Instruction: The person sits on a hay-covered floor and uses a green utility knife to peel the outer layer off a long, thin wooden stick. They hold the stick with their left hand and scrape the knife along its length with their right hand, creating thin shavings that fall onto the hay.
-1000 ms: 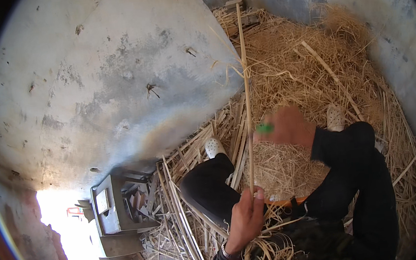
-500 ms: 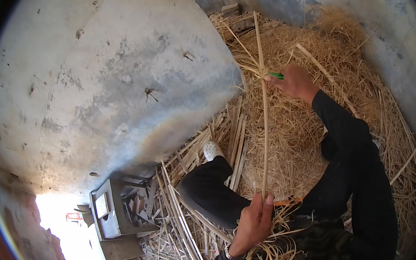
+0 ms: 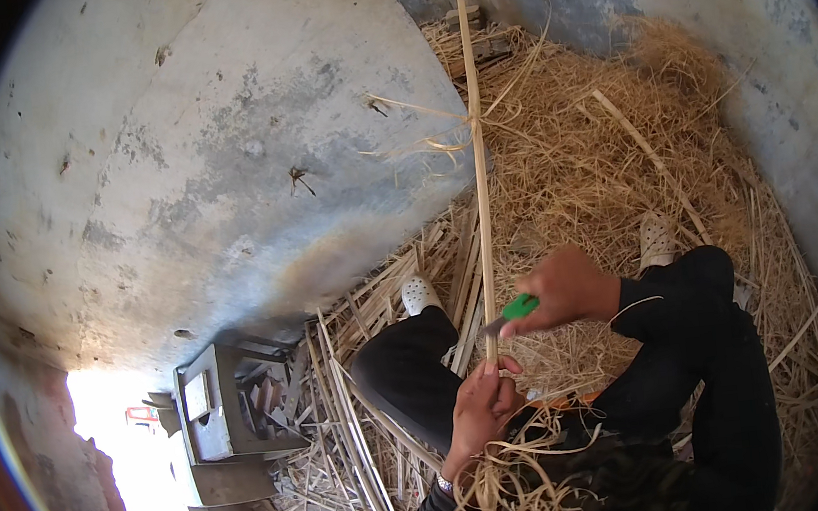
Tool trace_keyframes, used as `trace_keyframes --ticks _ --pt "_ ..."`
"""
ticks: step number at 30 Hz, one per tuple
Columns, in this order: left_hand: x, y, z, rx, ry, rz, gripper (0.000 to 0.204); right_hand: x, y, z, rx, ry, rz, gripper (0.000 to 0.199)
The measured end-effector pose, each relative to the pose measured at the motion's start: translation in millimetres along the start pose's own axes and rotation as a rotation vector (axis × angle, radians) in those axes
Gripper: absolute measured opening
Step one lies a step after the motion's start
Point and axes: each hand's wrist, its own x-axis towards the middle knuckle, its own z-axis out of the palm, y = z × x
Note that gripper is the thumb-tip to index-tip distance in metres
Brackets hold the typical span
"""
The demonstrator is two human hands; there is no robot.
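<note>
My left hand (image 3: 484,408) grips the near end of a long pale strip of split bamboo (image 3: 483,209), low in front of my body. The strip points away from me, with thin curled shavings standing out from it well up its length. My right hand (image 3: 565,290) is closed round the green handle of a knife (image 3: 518,307). Its blade reaches left to the strip, just above my left hand; whether it touches cannot be made out. Curled shavings (image 3: 510,482) lie in a heap over my lap and left wrist.
Shavings (image 3: 599,178) cover the floor ahead and to the right, with a loose strip (image 3: 650,153) on them. Cut strips (image 3: 347,429) lie at the left, near a grey box-like stand (image 3: 209,413) holding wood pieces. A stained wall (image 3: 224,175) rises on the left.
My right hand with the knife has come back from far up the strip to near my left hand. The strip has swung left, and its shavings now stand out freely.
</note>
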Motion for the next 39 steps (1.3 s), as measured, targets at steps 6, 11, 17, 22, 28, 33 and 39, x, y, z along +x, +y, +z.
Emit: trace_keyframes --ticks 6,11,17,22,28,33,39 --pt "0 0 1 0.165 -0.030 0.027 0.031 21 34 -2 -0.015 -0.073 0.291 0.075" --pt "1 -1 -3 0.298 -0.027 0.045 0.028 17 21 4 -0.059 0.142 -0.039 0.075" --pt "-5 6 9 0.404 -0.027 0.055 0.024 34 49 -7 -0.124 0.223 -0.005 0.076" --pt "-14 3 18 0.540 -0.027 0.108 0.025 40 89 1 -0.261 0.196 0.156 0.074" --pt "-20 3 24 0.622 -0.066 0.130 0.026 52 120 -13 -0.304 0.306 0.210 0.072" --pt "-18 -3 30 0.743 -0.023 0.117 0.030 56 145 -32 -0.330 0.298 0.377 0.073" --pt "-3 -6 -8 0.243 -0.052 -0.039 0.033 46 97 -40 0.116 0.031 0.599 0.076"
